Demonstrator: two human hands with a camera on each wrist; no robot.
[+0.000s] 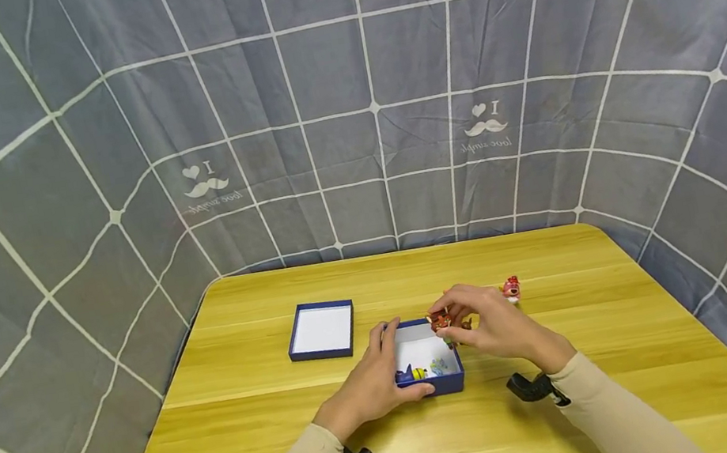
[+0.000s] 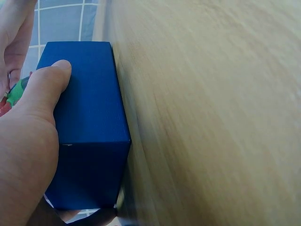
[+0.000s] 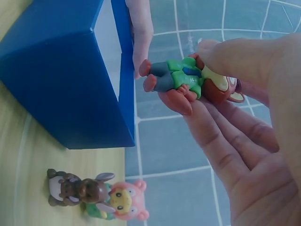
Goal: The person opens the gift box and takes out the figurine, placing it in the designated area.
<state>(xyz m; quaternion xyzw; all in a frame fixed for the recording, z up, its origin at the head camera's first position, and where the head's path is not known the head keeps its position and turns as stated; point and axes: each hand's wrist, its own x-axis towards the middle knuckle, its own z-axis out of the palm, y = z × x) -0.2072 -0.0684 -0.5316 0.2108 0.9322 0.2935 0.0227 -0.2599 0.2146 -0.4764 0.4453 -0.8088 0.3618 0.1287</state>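
My left hand [image 1: 371,381] grips the open blue box [image 1: 449,384] at its left side, thumb [image 2: 49,80] against the front wall. Inside, near the front, lie a yellow and dark-blue figurine [image 1: 419,373] and a pale blue-green one [image 1: 439,366]. Over the right part of the box, my right hand [image 1: 487,318] pinches a small fox figurine [image 3: 181,77] by its head, between thumb and fingers. It wears a green shirt and grey trousers. In the right wrist view it lies sideways, its feet toward the box opening.
Left of the box, a square blue lid [image 1: 321,330] lies with its white inside up. Beyond my right hand stands a pink figurine [image 1: 511,288] with a yellow muzzle. A brown long-eared figurine [image 3: 70,188] stands near the box's right side.
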